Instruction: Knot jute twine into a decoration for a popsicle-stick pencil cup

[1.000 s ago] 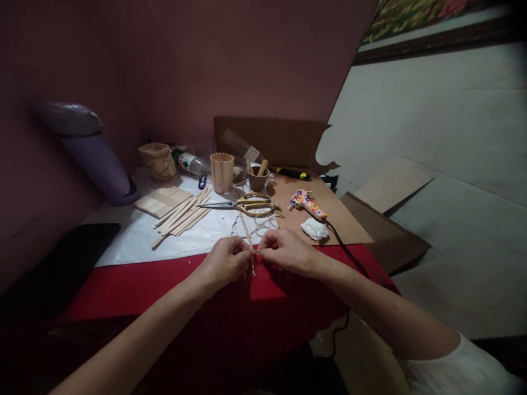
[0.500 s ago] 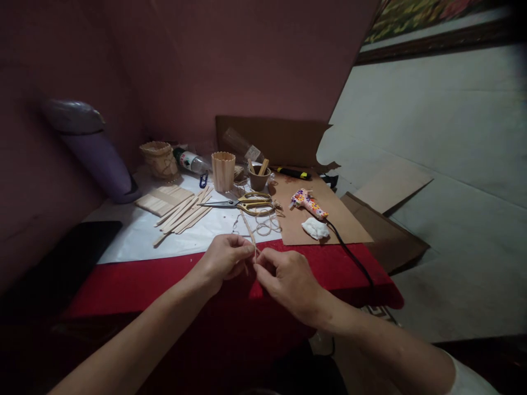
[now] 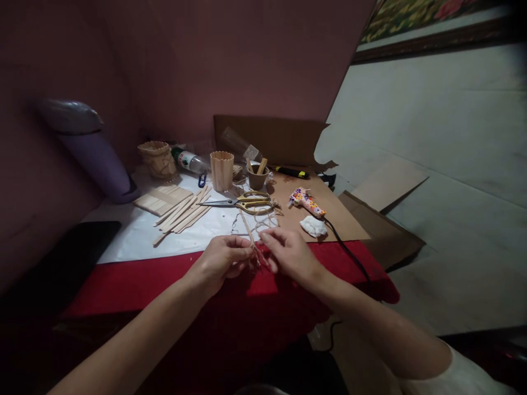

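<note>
My left hand [image 3: 224,260] pinches a length of twine [image 3: 247,224] between thumb and fingers over the table's front edge. Below the pinch, the twine frays into several loose strands. Just to the right, my right hand [image 3: 290,252] has its thumb and fingers apart beside those strands; whether a strand touches its fingers I cannot make out. Beyond the hands, the twine runs back toward scissors [image 3: 241,203] with yellow handles, lying on white paper. Loops of loose twine [image 3: 267,219] lie beside the scissor handles.
Wooden sticks [image 3: 183,214] lie left of the scissors. Behind stand a stick cup [image 3: 222,171], a small pot [image 3: 257,178] and a plastic bottle [image 3: 191,161]. On the cardboard [image 3: 284,192] at right are a patterned glue gun [image 3: 307,202], crumpled tissue [image 3: 313,226] and a cutter [image 3: 291,173].
My right hand has opened from its pinch and moved slightly up and right, off the twine. The twine's end now shows as spread strands. My left hand keeps its pinch.
</note>
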`<state>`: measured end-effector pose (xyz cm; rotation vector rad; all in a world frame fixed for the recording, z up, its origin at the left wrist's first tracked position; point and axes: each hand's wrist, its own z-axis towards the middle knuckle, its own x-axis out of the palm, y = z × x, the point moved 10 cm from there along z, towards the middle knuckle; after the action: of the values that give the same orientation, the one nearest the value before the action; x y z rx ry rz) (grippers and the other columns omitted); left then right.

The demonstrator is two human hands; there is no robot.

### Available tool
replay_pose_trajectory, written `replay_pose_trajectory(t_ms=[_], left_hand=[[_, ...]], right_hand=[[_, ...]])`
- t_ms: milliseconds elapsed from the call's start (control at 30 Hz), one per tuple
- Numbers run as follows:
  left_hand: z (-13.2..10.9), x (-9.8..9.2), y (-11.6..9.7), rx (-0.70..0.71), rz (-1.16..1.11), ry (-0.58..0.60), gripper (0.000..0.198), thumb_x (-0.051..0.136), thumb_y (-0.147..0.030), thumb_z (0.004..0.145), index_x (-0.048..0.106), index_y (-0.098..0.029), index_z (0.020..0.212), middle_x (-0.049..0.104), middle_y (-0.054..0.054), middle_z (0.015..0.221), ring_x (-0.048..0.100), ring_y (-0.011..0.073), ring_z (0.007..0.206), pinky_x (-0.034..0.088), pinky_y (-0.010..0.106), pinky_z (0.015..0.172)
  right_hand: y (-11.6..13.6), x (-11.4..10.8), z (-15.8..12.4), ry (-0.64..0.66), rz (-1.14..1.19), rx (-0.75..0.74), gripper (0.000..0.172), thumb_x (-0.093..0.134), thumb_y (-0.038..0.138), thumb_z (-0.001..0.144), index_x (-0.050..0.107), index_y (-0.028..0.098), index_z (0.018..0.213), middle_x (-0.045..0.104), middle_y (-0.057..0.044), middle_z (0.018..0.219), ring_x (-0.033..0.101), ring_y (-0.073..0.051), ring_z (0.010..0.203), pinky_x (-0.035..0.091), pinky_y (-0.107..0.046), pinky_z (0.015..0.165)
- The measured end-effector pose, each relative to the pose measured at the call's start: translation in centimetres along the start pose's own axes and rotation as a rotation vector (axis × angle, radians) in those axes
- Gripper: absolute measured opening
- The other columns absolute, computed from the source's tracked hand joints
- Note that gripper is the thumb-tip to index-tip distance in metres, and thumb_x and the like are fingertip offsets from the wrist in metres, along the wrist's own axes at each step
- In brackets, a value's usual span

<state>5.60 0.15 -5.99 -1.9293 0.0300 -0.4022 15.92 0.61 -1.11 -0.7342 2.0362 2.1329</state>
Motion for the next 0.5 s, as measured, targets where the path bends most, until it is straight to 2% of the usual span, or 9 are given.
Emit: replay_pose_trajectory(t_ms=[67,133,233,300,400,500], left_hand=[[0.0,0.1,-0.1,0.001,0.004,0.014,0.012,0.067,-0.018,0.064,0.058,-0.011,0.067,0.057,0.001,0.05,0.039,0.0028,0.038,0.017,0.016,0.037],[0.0,0.1,-0.2,-0.002,0.023,0.019,0.011,0.066,-0.017,0.062,0.059,-0.011,0.068,0.057,0.001,0.049,0.037,0.0029,0.036,0.015,0.017,0.037],[0.0,-0.2,-0.3,-0.002,0.101,-0.022,0.012,0.064,-0.019,0.062,0.06,-0.01,0.07,0.059,0.003,0.048,0.035,0.0037,0.033,0.014,0.017,0.035],[0.0,-0.7,-0.7,0.04,0.191,-0.075,0.012,0.063,-0.02,0.062,0.061,-0.011,0.07,0.059,0.003,0.049,0.037,0.005,0.034,0.019,0.018,0.036],[-0.4,-1.8,-2.3,0.206,0.431,-0.189,0.009,0.061,-0.021,0.065,0.065,-0.013,0.069,0.062,0.003,0.052,0.046,0.0087,0.041,0.03,0.02,0.041],[-1.7,-2.1,-4.3,0.408,0.706,-0.299,0.011,0.059,-0.02,0.068,0.07,-0.017,0.07,0.067,0.003,0.063,0.055,0.0134,0.055,0.037,0.022,0.052]], right_hand=[[-1.3,2.9,0.4,0.256,0.148,0.146,0.035,0.041,0.045,0.087,0.052,0.016,0.072,0.047,0.004,0.043,0.032,-0.006,0.032,0.023,-0.019,0.034],[-2.0,4.1,0.7,0.35,0.192,0.228,0.037,0.047,0.05,0.083,0.051,0.016,0.069,0.047,0.005,0.045,0.029,-0.003,0.031,0.018,-0.017,0.031],[-2.7,3.5,1.4,0.289,0.11,0.28,0.037,0.059,0.049,0.075,0.048,0.016,0.065,0.036,0.009,0.042,0.025,-0.002,0.031,0.017,-0.015,0.031],[-2.8,3.4,1.5,0.305,0.091,0.299,0.034,0.061,0.045,0.075,0.048,0.016,0.063,0.03,0.011,0.04,0.021,-0.001,0.032,0.016,-0.015,0.031],[-2.7,3.9,1.3,0.359,0.164,0.296,0.026,0.057,0.037,0.077,0.05,0.015,0.065,0.029,0.011,0.041,0.02,-0.001,0.032,0.014,-0.014,0.032],[-3.2,3.8,1.3,0.31,0.161,0.31,0.022,0.055,0.033,0.077,0.051,0.015,0.065,0.03,0.01,0.039,0.021,-0.002,0.032,0.013,-0.015,0.032]])
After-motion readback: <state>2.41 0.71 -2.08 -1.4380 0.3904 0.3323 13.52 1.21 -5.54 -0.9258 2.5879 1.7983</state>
